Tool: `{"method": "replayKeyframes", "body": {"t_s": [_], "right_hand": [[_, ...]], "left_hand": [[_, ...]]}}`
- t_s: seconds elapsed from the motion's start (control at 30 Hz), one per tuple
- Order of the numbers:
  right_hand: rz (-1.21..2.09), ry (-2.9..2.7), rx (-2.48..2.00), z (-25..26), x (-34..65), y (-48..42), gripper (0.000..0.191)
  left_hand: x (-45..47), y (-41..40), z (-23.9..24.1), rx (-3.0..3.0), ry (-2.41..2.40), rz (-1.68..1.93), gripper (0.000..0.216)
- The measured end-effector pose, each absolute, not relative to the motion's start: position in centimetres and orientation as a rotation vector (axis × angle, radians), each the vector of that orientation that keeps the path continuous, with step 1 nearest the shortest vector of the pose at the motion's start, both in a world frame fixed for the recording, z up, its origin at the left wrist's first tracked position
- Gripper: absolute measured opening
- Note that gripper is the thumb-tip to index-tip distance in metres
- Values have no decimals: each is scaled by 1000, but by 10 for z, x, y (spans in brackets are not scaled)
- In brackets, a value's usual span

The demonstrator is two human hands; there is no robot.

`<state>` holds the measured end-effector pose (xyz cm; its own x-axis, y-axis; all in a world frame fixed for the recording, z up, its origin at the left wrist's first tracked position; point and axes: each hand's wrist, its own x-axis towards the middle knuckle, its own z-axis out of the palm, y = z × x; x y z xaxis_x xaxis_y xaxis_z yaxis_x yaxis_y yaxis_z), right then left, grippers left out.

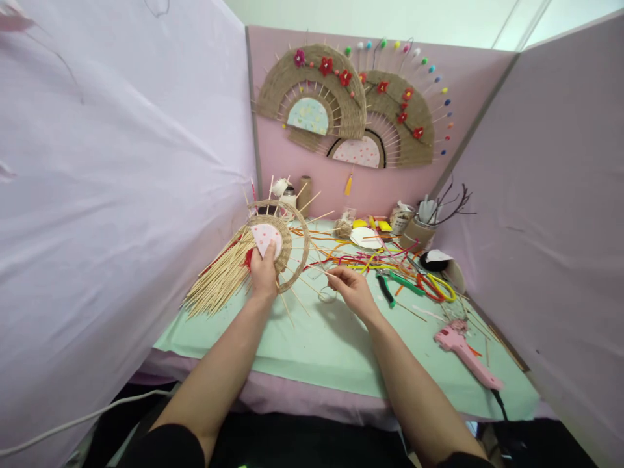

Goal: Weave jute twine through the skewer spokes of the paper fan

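My left hand (pixel 264 272) grips the base of a half-made fan (pixel 277 231) of thin wooden sticks woven with jute cord around a pink dotted card centre, held upright above the table. My right hand (pixel 350 286) is pinched on a thin jute cord (pixel 327 294) that runs from the fan and loops down onto the mint green table mat (pixel 312 344). A bundle of bare wooden sticks (pixel 217 283) fans out to the left of my left hand.
A pink glue gun (pixel 463 354) lies at the right front. Green-handled pliers (pixel 396 284), coloured pipe cleaners (pixel 385 260), small pots and a cord spool (pixel 343 227) crowd the back. Two finished fans (pixel 341 104) hang on the pink rear wall. Fabric partitions close both sides.
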<state>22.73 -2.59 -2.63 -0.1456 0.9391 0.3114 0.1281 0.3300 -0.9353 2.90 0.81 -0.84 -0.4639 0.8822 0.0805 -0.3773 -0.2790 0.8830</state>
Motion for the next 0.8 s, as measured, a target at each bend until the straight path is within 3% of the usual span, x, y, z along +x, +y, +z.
{"method": "replayKeyframes", "body": {"t_s": [0.2, 0.5, 0.67, 0.8], "right_hand": [[981, -1566, -898, -32, 210, -33, 41], [654, -1861, -914, -36, 209, -35, 42], [644, -1849, -932, -37, 208, -36, 40], [643, -1837, -941, -34, 208, -38, 40]], "left_hand": [[45, -1, -4, 737, 976, 1828, 39], [50, -9, 2, 695, 912, 1710, 38], [49, -8, 0, 676, 680, 1594, 42], [47, -8, -1, 612, 579, 1401, 32]]}}
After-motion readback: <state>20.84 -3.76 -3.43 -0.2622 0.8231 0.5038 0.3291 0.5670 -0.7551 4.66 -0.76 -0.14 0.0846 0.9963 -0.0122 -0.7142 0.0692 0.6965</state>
